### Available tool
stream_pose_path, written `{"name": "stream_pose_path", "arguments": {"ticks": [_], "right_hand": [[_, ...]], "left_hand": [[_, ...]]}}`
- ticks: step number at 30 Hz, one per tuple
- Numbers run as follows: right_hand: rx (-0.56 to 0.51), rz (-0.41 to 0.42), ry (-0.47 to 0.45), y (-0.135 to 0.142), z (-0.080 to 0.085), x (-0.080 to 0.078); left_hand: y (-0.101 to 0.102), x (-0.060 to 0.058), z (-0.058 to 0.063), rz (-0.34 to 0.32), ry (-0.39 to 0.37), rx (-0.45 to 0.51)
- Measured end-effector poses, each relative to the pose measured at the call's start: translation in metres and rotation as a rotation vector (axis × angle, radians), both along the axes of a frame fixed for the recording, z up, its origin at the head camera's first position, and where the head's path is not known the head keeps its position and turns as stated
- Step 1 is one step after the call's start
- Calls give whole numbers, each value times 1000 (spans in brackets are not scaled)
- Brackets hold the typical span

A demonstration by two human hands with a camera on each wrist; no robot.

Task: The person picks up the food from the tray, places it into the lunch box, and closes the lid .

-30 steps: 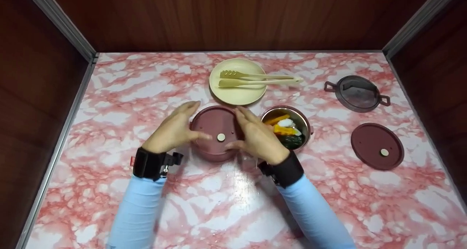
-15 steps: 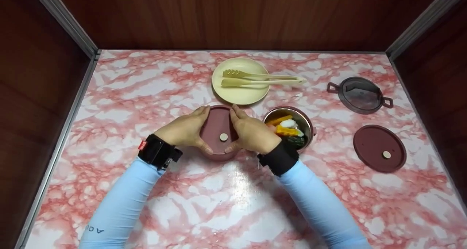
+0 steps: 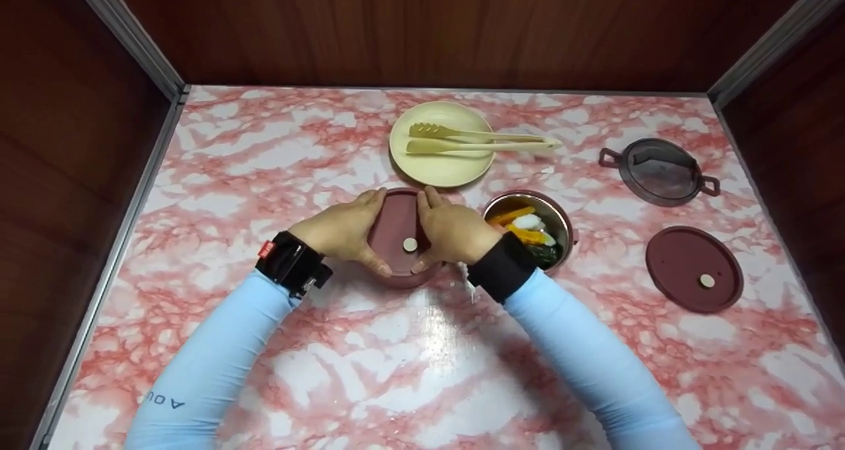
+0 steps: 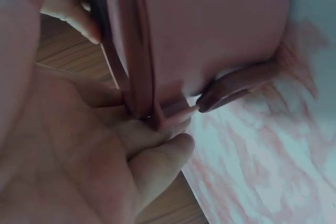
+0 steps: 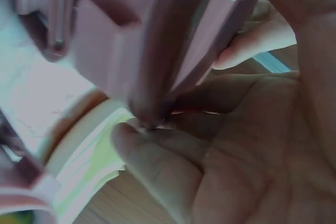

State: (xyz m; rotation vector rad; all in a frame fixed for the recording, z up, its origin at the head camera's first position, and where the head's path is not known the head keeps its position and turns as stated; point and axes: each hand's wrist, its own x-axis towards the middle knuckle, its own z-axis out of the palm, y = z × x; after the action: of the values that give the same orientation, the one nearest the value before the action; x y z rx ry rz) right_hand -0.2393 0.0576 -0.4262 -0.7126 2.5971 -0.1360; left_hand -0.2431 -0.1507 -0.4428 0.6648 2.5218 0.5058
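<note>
A dark red lid (image 3: 397,222) with a cream knob (image 3: 410,245) sits on a matching pot (image 4: 215,24) in the middle of the table. Along the lid's left rim, my left hand (image 3: 338,231) grips with its thumb at the front and fingertips toward the back. My right hand (image 3: 460,231) holds the opposite rim the same way. Both wrist views show fingers against the lid's edge, above the pot's side handles. Just right of the right hand stands a second, uncovered pot (image 3: 572,229) with yellow, white and dark green food pieces (image 3: 528,223) inside.
Behind the lidded pot, a cream plate (image 3: 442,171) bears tongs (image 3: 462,148) whose handles stick out rightward. On the right lie a dark see-through lid with two side handles (image 3: 662,173) and another dark red lid (image 3: 686,258). Wooden walls (image 3: 422,34) enclose the table.
Both hands have come in from slightly apart and now hold the lid's rim. Over the last half second they have barely moved. The whole head view has shifted slightly.
</note>
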Motion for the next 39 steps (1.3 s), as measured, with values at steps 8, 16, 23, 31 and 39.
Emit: {"name": "stream_pose_path", "arguments": {"ticks": [8,16,23,31,39], "right_hand": [[-143,-10,-41,8,-12,-8],[-163,24,-12,13,-19,-7],[-105,9,-23,8,-18,-5],[-30,17,38,2,-2,-3],[24,9,62,2,1,2]], "left_hand": [[-7,-13,-7,-21,-59,64],[-7,-9,-10,-25,-26,78],[0,-1,-14,-68,14,26],[8,4,-3,-43,5,8],[15,7,4,-38,32,-15]]}}
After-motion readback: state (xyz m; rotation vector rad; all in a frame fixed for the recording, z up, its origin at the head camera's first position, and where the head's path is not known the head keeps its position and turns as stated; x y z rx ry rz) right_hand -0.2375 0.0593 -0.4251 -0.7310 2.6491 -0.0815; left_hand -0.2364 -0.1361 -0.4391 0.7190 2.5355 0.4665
